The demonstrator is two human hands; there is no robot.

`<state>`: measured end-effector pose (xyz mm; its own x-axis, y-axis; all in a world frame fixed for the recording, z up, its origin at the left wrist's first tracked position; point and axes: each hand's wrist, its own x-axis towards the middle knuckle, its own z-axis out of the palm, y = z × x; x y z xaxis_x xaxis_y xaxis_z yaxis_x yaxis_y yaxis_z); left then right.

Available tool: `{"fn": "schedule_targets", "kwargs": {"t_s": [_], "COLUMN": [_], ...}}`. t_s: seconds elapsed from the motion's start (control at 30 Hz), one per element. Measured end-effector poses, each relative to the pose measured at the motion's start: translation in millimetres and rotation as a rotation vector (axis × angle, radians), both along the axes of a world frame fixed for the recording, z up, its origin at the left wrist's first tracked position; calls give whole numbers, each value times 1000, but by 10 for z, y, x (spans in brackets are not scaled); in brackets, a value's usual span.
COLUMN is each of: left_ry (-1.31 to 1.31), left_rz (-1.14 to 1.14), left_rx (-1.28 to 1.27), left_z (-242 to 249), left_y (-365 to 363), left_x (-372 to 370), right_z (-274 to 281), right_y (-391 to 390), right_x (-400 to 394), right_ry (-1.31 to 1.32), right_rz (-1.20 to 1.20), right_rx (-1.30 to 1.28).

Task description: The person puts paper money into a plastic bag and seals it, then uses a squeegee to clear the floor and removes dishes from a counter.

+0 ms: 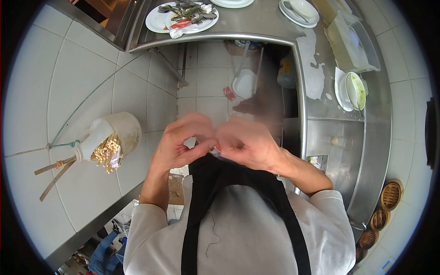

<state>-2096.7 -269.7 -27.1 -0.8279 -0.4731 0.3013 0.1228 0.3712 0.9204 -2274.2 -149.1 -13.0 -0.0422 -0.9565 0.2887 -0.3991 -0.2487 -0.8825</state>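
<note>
In front of my chest, my left hand (pixel 185 143) and my right hand (pixel 247 143) meet with bent fingers, thumbs and fingertips pinched together. Between the fingertips shows a small red and whitish scrap (pixel 217 148), too small and too covered to name. Just below it the top edge of a black apron (pixel 215 172) lies over a white shirt. The fingers of both hands are partly blurred.
A steel counter (pixel 256 25) wraps around ahead and right. On it are a plate (pixel 156 22) with used cutlery (pixel 188 11), a green-stained bowl (pixel 359 91) and a plastic bin (pixel 350 41). A cut jug (pixel 126 130) of sticks hangs left. A person's blue-clad leg (pixel 101 254) shows lower left.
</note>
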Motion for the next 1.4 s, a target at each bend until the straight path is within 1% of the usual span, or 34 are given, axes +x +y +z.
{"fn": "schedule_targets", "kwargs": {"t_s": [0.13, 0.17, 0.23, 0.27, 0.33, 0.43, 0.53, 0.57, 0.67, 0.73, 0.77, 0.83, 0.87, 0.93, 1.07, 1.13, 1.3, 1.4], "left_ry": [-1, -17, -51, -49, -45, -47, -124, -128, -127, -115, -118, -127, -141, -173, -180, -183, -207, -182], "left_rz": [-32, -36, -45, -51, -62, -99, -60, -61, -72, -88, -84, -78, -76, -72, -34, -4, 44, 89], "left_rx": [-33, -5, 54, 33, -5, 5, 203, 207, 177, 114, 124, 147, 227, 395, 403, 427, 117, -39], "left_z": [-8, -14, -36, -54, -88, -53, -73, -78, -82, -89, -105, -161, -191, -245, -290, -290, -272, -240], "left_y": [-36, -34, -15, -24, -37, -31, 29, 37, 39, 55, 80, 154, 191, 279, 362, 383, 395, 421], "left_x": [29, 40, 70, 78, 89, 95, 133, 138, 143, 144, 153, 183, 208, 272, 331, 342, 299, 228], "right_z": [62, 68, 41, 28, 39, 8, -26, -28, -14, 37, 45, 14, -9, -116, -303, -287, -280, -337], "right_y": [10, 14, 21, 22, 26, 20, 8, 3, 0, 16, 34, 69, 85, 130, 193, 214, 226, 235], "right_x": [-6, -5, -12, -11, 13, 31, 34, 29, -1, -14, -14, -34, -39, -3, 40, 101, 152, 148], "right_ry": [-95, -124, -112, -107, -63, 5, 95, 131, 78, 9, -29, -9, 0, 14, -40, -71, -152, -176], "right_rz": [21, 20, 31, 38, 22, 22, 46, 54, 94, 88, 85, 147, 178, 151, 146, 101, 42, 17], "right_rx": [108, 135, 126, 121, 100, 39, -26, -49, 34, 199, 284, 307, 319, 271, 166, 217, 271, 261]}}
